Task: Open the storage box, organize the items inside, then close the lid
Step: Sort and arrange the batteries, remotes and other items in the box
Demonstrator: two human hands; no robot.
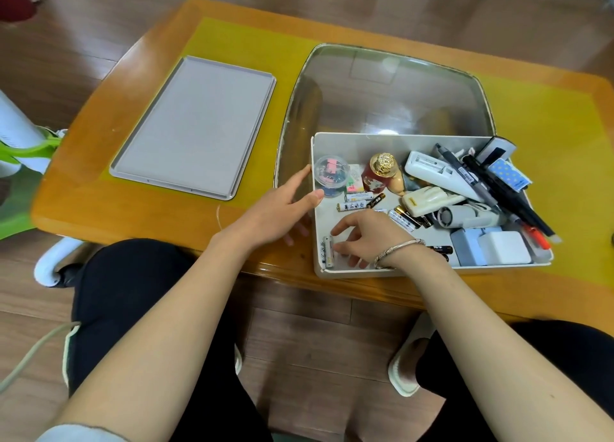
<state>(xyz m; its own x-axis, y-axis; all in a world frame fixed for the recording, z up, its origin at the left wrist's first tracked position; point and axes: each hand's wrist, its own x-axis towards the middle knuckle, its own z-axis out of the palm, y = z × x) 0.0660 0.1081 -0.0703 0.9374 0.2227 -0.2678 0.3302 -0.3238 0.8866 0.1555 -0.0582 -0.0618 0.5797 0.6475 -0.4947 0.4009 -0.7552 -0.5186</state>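
The white storage box (432, 271) stands open at the table's front right, full of loose items. Its grey lid (196, 126) lies flat on the table to the left. My left hand (275, 212) holds the box's left wall, thumb over the rim and fingers outside. My right hand (372, 235) reaches into the front left corner, its fingertips touching a white battery (328, 252) that lies along the left wall. More batteries (354, 205) are scattered mid-box. A clear jar of clips (330, 176) and a red bottle with a gold cap (378, 172) stand at the back.
Pens and markers (491, 182) pile up at the box's right side, with white chargers (501, 252) in its front right corner. A clear rounded mat (385, 86) lies under and behind the box. The wooden table's front edge (232, 262) is close to my knees.
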